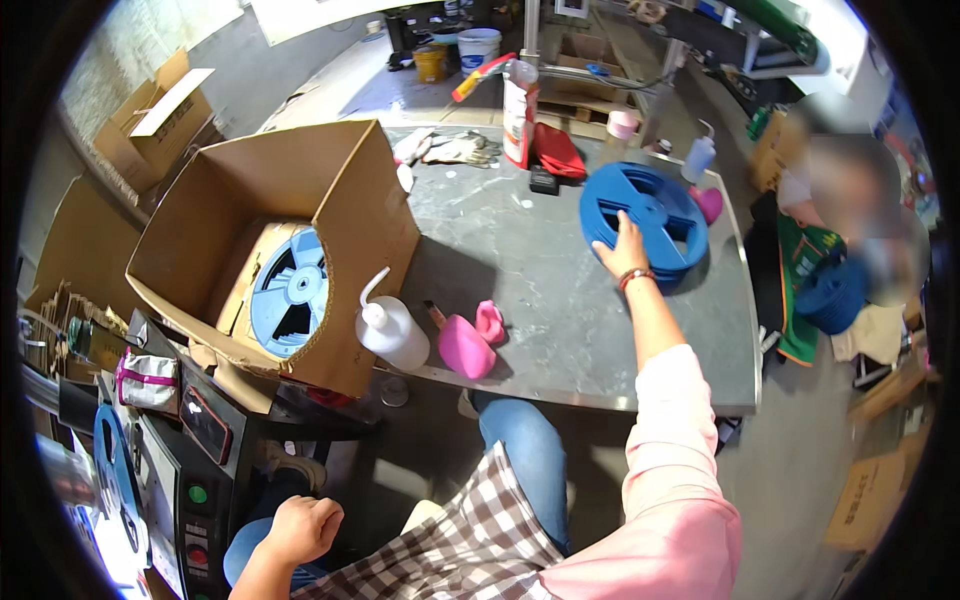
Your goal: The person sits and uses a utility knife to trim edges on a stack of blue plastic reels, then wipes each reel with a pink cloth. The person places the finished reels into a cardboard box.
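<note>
My right hand (627, 250) reaches far across the metal table and grips the near-left rim of a blue plastic reel (650, 205). Its fingers go over the rim at an opening, with the thumb at the outer side. The reel lies flat, and more blue rims show under it like a stack. Low over my lap, my left hand (305, 527) is curled closed, with nothing visible in it. A lighter blue reel (290, 292) rests inside the open cardboard box (365, 215) on the left. Beside that box stand a white squeeze bottle (393, 335) and a pink bulb-shaped thing (466, 346).
The grey table (520, 255) also bears gloves (460, 148), a red cloth (558, 152), a black box (544, 181) and a clear squeeze bottle (700, 155). A machine panel with buttons (197, 494) is at lower left. Another person with blue reels (833, 292) is at right.
</note>
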Demonstrator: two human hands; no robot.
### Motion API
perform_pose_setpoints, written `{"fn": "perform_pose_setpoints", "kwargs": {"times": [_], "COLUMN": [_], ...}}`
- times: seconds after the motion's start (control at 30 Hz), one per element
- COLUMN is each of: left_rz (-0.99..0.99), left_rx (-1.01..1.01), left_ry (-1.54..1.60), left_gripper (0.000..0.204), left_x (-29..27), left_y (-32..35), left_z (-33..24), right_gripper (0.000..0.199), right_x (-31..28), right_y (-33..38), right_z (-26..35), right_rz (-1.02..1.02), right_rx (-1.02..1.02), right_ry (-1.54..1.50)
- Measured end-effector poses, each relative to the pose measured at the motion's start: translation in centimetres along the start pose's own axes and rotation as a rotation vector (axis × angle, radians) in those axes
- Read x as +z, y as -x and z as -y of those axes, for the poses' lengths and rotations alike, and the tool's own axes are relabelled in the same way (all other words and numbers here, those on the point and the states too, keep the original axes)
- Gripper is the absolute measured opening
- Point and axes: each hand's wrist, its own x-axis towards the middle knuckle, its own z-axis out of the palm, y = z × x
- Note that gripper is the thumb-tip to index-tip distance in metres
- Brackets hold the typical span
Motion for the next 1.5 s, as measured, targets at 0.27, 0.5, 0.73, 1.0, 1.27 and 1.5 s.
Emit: {"fn": "perform_pose_setpoints", "kwargs": {"times": [0.27, 0.5, 0.73, 1.0, 1.27, 1.5], "left_rz": [0.066, 0.083, 0.038, -0.129, -0.461, -0.509], "left_rx": [-0.133, -0.135, 0.005, 0.249, 0.363, 0.127], "left_ry": [0.028, 0.072, 0.073, 0.073, 0.518, 1.204], "left_gripper": [0.018, 0.022, 0.025, 0.031, 0.021, 0.032], "left_x": [-0.6, -1.0, -1.7, -3.1, -5.3, -3.2], "left_y": [-0.8, -0.8, 0.1, 0.1, 4.2, 7.8], "left_z": [0.7, 0.4, -1.8, -5.4, -10.1, -11.7], "right_gripper": [0.106, 0.052, 0.047, 0.032, 0.027, 0.035], "right_x": [4.1, 6.4, 0.2, -14.8, -24.6, -18.9], "right_y": [-5.6, -3.4, 2.0, 8.8, 24.5, 36.1], "right_z": [-1.5, -1.6, 1.9, 9.8, 24.1, 32.1], "right_rz": [0.415, 0.483, 0.581, 0.459, 0.826, 1.226], "right_rx": [0.231, 0.426, 0.100, 0.054, -0.084, 0.131], "right_ry": [0.283, 0.433, 0.028, -0.683, -1.453, -1.666]}}
